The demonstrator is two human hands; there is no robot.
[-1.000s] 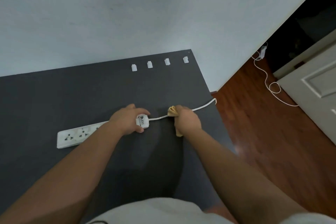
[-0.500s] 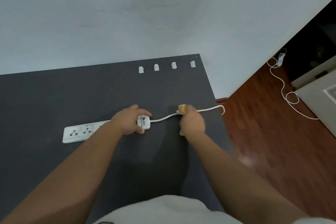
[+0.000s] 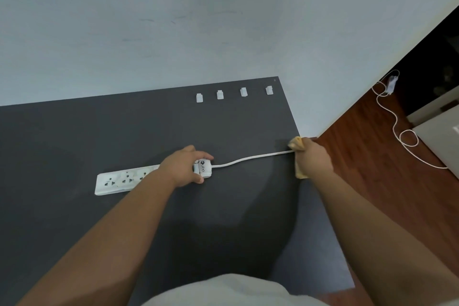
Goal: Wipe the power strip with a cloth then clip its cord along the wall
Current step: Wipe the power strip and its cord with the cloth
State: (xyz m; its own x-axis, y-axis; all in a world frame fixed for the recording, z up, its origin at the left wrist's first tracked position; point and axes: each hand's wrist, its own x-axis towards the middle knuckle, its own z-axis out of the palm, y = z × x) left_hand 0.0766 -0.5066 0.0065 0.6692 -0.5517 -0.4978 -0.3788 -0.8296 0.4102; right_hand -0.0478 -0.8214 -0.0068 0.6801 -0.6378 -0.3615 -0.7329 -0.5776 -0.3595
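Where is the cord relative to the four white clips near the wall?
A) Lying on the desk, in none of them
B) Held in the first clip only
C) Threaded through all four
A: the cord runs across the dark desk, well clear of the clips.

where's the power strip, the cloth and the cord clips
power strip [image 3: 119, 181]: head view, on its socket face
cloth [image 3: 296, 143]: head view, on the fold above the right hand
cord clips [image 3: 220, 94]: head view, on the second clip

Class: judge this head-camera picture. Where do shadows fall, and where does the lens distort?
Head view: soft shadows darken the grey table between the forearms; light even, no glare; wide-angle lens bends the wall corner and floor at right; power strip sockets slightly soft.
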